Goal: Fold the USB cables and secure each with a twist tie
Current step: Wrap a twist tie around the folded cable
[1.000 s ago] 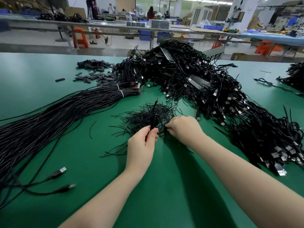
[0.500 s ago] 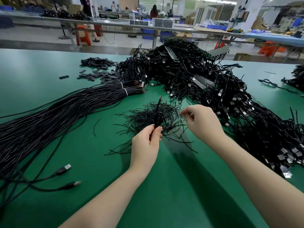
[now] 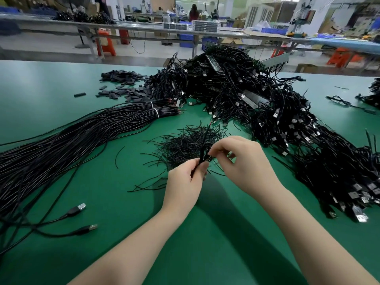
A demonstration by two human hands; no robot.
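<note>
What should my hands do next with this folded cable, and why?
Probably wrap the twist tie around the folded cable and twist it shut. Your left hand grips the bundle upright, and your right hand pinches the tie beside it, seemingly not yet wound on.

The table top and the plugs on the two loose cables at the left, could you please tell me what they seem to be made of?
The table top looks like a green rubber or vinyl mat with a satin finish: it gives soft, blurred reflections and shows no grain. The plugs seem to have bare metal shells, bright silver and glinting, behind which sit matte black housings, probably moulded plastic.
</note>
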